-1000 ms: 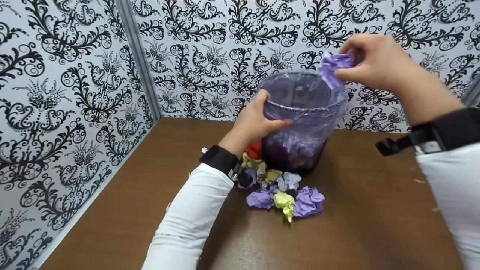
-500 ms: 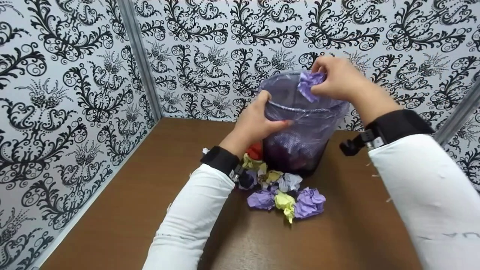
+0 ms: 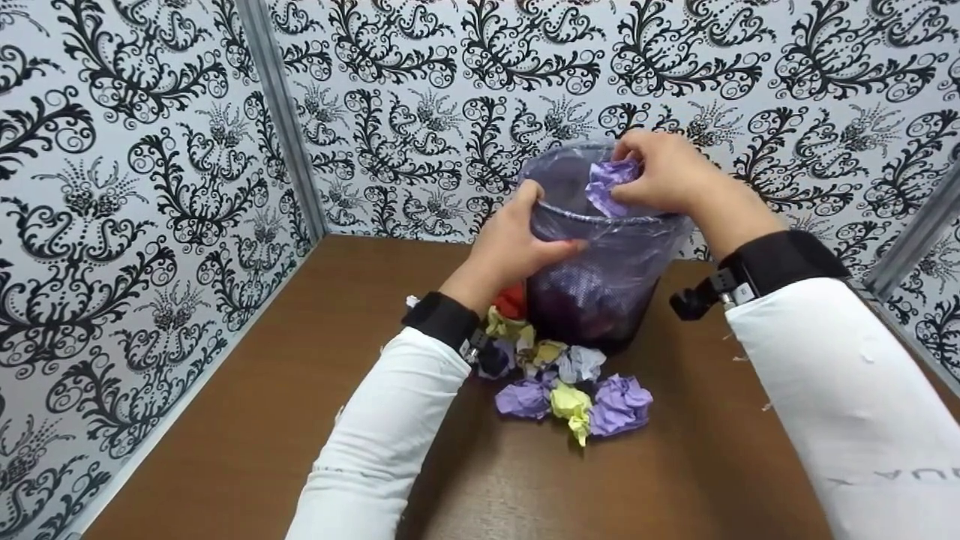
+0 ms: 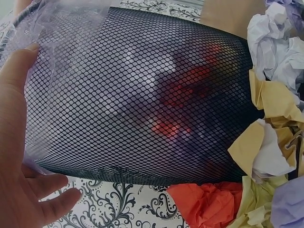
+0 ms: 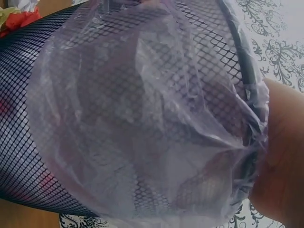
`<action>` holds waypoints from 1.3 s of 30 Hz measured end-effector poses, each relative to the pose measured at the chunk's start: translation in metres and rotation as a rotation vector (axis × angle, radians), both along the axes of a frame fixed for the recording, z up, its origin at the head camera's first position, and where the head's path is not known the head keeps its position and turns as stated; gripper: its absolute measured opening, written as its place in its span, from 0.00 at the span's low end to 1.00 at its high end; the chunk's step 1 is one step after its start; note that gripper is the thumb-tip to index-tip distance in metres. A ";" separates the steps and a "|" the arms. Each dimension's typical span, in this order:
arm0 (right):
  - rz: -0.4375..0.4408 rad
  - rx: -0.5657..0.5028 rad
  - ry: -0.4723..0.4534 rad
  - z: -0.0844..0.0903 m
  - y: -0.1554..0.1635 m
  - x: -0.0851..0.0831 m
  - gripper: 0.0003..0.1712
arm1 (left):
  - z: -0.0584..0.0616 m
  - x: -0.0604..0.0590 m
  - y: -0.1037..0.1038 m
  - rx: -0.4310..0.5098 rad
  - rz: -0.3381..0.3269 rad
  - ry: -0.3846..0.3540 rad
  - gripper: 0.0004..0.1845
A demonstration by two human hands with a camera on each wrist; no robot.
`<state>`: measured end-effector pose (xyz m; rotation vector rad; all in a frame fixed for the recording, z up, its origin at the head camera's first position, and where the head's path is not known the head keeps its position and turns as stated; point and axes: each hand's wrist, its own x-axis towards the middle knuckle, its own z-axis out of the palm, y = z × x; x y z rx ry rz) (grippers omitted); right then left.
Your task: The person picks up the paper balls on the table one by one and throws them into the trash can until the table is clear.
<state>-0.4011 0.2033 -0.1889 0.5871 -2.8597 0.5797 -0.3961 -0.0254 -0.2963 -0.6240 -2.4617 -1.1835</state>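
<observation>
A black mesh wastebasket (image 3: 600, 285) lined with a clear plastic bag (image 3: 555, 169) stands on the brown table (image 3: 300, 390). My left hand (image 3: 514, 244) grips its near rim, thumb (image 3: 529, 196) over the edge; the left wrist view shows the mesh wall (image 4: 142, 95) against my palm (image 4: 14, 156). My right hand (image 3: 664, 176) pinches a crumpled purple paper ball (image 3: 606, 186) just over the basket's mouth. The right wrist view shows only the bag-covered rim (image 5: 156, 109) and part of that hand (image 5: 280, 156). Red and dark paper shows through the mesh.
Several crumpled paper balls, purple (image 3: 619, 405), yellow (image 3: 570, 405) and red (image 3: 510, 300), lie in front of the basket, seen also in the left wrist view (image 4: 270, 142). Patterned black-and-white walls (image 3: 150, 187) close in the table on the left, back and right.
My right hand has carried the purple paper ball from up right of the basket leftward and down to its mouth. The left hand has stayed on the rim.
</observation>
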 end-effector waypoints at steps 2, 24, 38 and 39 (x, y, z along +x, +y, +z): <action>0.021 -0.009 0.011 -0.001 0.002 0.003 0.27 | 0.000 0.000 0.000 0.007 -0.003 -0.004 0.46; 0.454 0.064 0.567 -0.033 0.016 0.106 0.16 | -0.001 0.000 -0.002 -0.024 0.018 0.003 0.46; 0.372 0.144 0.225 -0.128 0.033 0.124 0.25 | -0.001 0.000 -0.001 -0.016 0.017 -0.001 0.46; 0.357 0.152 0.174 -0.136 0.034 0.125 0.26 | -0.001 0.000 -0.001 -0.018 0.020 0.002 0.46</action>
